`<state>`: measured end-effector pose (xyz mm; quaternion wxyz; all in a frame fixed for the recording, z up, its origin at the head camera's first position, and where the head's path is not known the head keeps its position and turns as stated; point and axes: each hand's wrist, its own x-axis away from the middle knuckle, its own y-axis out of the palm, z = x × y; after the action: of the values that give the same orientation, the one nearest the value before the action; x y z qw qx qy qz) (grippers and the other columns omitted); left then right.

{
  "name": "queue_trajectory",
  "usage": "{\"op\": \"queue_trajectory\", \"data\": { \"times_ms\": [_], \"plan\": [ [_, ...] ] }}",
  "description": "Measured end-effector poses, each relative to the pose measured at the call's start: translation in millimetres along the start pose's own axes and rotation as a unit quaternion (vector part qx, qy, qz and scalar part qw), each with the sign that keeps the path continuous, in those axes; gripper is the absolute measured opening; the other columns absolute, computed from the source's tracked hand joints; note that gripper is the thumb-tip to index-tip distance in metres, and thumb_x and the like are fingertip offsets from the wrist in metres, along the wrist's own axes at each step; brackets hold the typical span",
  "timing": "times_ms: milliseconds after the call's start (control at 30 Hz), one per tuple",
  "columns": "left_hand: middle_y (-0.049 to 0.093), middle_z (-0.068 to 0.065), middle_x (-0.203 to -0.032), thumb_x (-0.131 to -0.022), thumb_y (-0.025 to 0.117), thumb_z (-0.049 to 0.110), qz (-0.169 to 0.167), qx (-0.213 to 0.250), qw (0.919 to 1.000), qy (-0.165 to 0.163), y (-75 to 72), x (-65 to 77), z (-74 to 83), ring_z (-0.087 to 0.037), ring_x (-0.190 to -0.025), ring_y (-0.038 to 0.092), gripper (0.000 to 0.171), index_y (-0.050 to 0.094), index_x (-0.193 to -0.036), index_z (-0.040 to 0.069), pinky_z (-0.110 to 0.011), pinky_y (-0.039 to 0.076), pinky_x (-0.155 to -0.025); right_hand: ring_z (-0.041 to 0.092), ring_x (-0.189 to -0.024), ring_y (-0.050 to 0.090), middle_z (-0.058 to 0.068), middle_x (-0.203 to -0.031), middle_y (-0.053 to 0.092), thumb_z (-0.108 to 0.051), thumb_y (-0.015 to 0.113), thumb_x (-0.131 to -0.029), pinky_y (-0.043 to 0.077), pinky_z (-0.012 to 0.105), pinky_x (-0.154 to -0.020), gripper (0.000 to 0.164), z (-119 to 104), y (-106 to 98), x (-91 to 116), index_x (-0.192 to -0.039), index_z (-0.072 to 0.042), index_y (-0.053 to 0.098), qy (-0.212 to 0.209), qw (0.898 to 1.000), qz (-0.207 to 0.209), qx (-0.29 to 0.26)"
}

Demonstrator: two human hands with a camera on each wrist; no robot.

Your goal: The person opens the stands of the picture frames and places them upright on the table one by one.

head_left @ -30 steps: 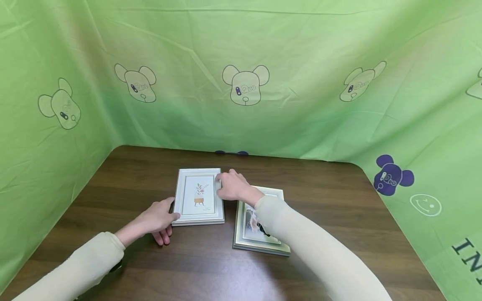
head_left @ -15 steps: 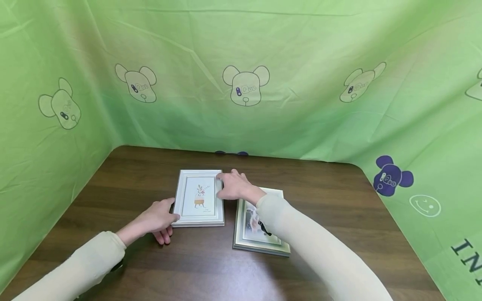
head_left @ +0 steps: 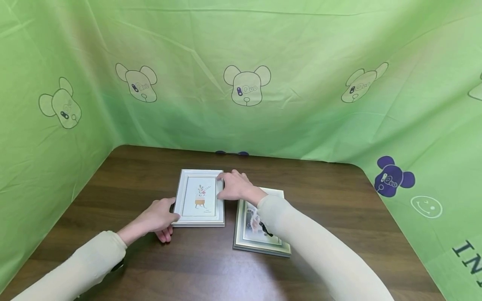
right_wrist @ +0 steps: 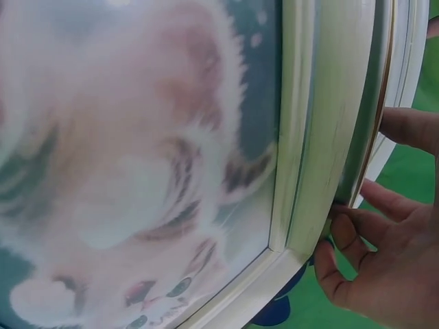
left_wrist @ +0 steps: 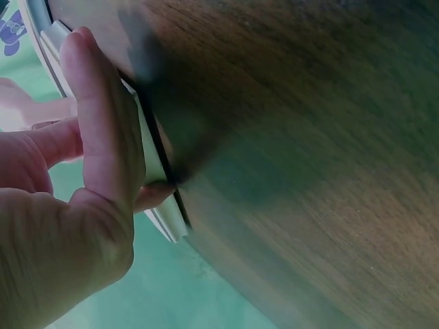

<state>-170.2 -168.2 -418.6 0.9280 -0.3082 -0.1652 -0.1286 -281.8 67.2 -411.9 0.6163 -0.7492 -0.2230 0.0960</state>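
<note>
A white picture frame [head_left: 191,200] with a potted-plant print lies face up between the two hands in the head view. The left hand [head_left: 160,215] grips its left side, thumb over the lower left corner and the other fingers along and below the edge. From across the frame, the right hand [head_left: 236,186] holds the right edge near the top between thumb and fingers. Under the right forearm lies a pale gold picture frame [head_left: 260,246], partly covered by the sleeve. Its animal picture [right_wrist: 137,164] fills much of the right wrist view.
Both frames lie on a dark brown wooden table [head_left: 331,209]. A green cloth [head_left: 180,121] printed with bear heads hangs around its back and sides. The gold frame stands close to the white one's right, a little nearer the person.
The white frame has shifted very slightly to the right and turned a touch, with both hands staying on it. The gold frame keeps its place.
</note>
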Motion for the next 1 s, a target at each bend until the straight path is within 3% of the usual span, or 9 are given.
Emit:
{"op": "queue_trajectory", "data": {
  "times_ms": [133,267,367,467,500,567,667,1000],
  "plan": [
    [0.058,-0.019,-0.058,-0.087,0.053,0.004,0.011,-0.015,0.9998,0.0,-0.3,-0.8,-1.1,-0.027,-0.041,0.06,0.071,0.019,-0.149,-0.002,-0.038,0.052,-0.04,0.017,-0.095,0.046,-0.004,-0.111,0.062,-0.035,0.069,-0.067,0.035,0.034,-0.079,0.064,0.2,0.6,1.5,-0.129,-0.02,0.058,-0.002,1.0,0.006,0.002],
    [0.058,-0.014,-0.055,-0.084,0.057,0.011,0.045,-0.091,0.9946,0.02,-1.5,-3.8,-2.4,-0.02,-0.038,0.057,0.07,0.029,-0.146,-0.003,-0.033,0.05,-0.038,0.017,-0.094,0.046,-0.004,-0.111,0.062,-0.035,0.069,-0.067,0.035,0.034,-0.079,0.064,0.3,1.0,2.9,-0.128,-0.02,0.058,-0.004,1.0,0.008,0.001],
    [0.066,-0.017,-0.075,-0.081,0.062,0.017,0.081,-0.17,0.9807,0.054,-3.3,-6.3,-3.7,-0.013,-0.041,0.049,0.067,0.04,-0.14,-0.004,-0.029,0.045,-0.044,0.017,-0.092,0.045,-0.005,-0.11,0.062,-0.035,0.069,-0.066,0.034,0.033,-0.077,0.064,1.0,1.1,2.8,-0.128,-0.02,0.059,-0.003,1.0,0.012,0.003],
    [0.066,-0.021,-0.099,-0.079,0.063,0.02,0.102,-0.207,0.9698,0.079,-4.8,-7.7,-4.4,-0.014,-0.047,0.04,0.066,0.046,-0.136,-0.006,-0.029,0.04,-0.051,0.017,-0.09,0.044,-0.006,-0.108,0.063,-0.035,0.068,-0.065,0.032,0.032,-0.075,0.064,1.6,1.3,2.4,-0.127,-0.021,0.06,-0.002,1.0,0.017,0.011],
    [0.066,-0.021,-0.099,-0.078,0.064,0.021,0.105,-0.211,0.9684,0.083,-4.9,-8.2,-4.7,-0.014,-0.048,0.038,0.065,0.046,-0.136,-0.006,-0.03,0.039,-0.053,0.017,-0.089,0.043,-0.006,-0.108,0.063,-0.035,0.068,-0.065,0.031,0.032,-0.074,0.064,1.8,1.5,2.3,-0.127,-0.021,0.06,-0.002,1.0,0.017,0.012],
    [0.066,-0.016,-0.083,-0.078,0.064,0.021,0.105,-0.207,0.969,0.084,-5.0,-8.5,-5.0,-0.014,-0.048,0.04,0.066,0.046,-0.136,-0.006,-0.03,0.04,-0.054,0.016,-0.088,0.043,-0.007,-0.107,0.063,-0.036,0.068,-0.065,0.031,0.032,-0.073,0.064,2.0,1.3,2.3,-0.127,-0.021,0.06,-0.002,1.0,0.018,0.013],
    [0.054,-0.002,-0.059,-0.078,0.063,0.02,0.104,-0.197,0.9715,0.081,-4.3,-7.8,-4.4,-0.012,-0.048,0.044,0.066,0.045,-0.136,-0.006,-0.029,0.041,-0.053,0.017,-0.086,0.042,-0.007,-0.106,0.063,-0.036,0.068,-0.065,0.03,0.032,-0.073,0.065,2.3,1.2,2.4,-0.127,-0.02,0.06,-0.003,1.0,0.019,0.011],
    [0.053,-0.002,-0.047,-0.079,0.062,0.015,0.103,-0.156,0.9808,0.054,-2.7,-3.1,-1.3,-0.014,-0.032,0.052,0.069,0.039,-0.142,-0.002,-0.03,0.045,-0.04,0.017,-0.085,0.043,-0.005,-0.103,0.064,-0.037,0.07,-0.064,0.031,0.032,-0.072,0.064,1.8,0.2,4.2,-0.125,-0.02,0.061,-0.007,0.999,0.036,0.01]
  ]
}}
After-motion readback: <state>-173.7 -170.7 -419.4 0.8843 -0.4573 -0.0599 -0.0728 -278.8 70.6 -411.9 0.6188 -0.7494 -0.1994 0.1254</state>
